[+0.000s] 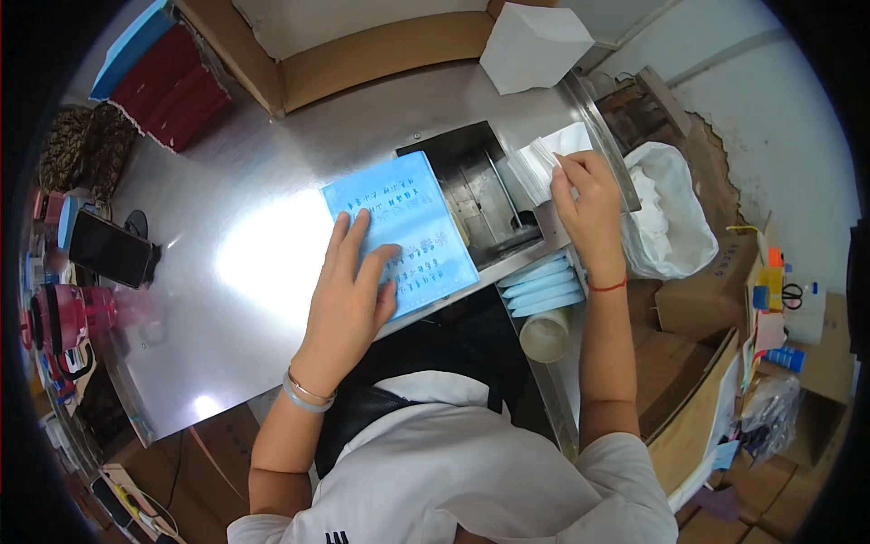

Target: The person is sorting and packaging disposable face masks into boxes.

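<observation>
From here I can't read the print on the blue packet (401, 231), my left hand (349, 290) covers its lower corner, my right hand (584, 204) hides part of the white sheets (536, 163), and the cardboard box (362, 45) is cut off at the top edge.

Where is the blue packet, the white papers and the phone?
blue packet (408, 213): head view, its upper middle.
white papers (536, 163): head view, the stack's left part.
phone (109, 248): head view, screen middle.
</observation>
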Motion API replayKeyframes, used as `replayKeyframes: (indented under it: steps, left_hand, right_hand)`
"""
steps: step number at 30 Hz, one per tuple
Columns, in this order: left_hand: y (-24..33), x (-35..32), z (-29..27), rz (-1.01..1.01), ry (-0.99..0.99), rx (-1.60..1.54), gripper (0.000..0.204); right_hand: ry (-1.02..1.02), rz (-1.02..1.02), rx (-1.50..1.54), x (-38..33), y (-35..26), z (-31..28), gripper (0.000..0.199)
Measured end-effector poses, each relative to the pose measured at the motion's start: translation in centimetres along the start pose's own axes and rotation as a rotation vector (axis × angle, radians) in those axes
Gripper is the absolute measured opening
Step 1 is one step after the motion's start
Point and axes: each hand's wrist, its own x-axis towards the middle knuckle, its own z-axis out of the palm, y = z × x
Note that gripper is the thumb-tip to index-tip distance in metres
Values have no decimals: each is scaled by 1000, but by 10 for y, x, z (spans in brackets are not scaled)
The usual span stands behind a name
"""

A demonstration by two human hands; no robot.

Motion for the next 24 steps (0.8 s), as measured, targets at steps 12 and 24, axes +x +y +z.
replayKeyframes:
  steps: [12,24]
  left_hand:
    - [-15,-2,-9,-32,-25,306,58]
    - [8,4,7,155,105,262,47]
  right_hand:
    - [-102,-472,168,-45,-131,50,23]
    - [156,103,-308,-4,-26,37,17]
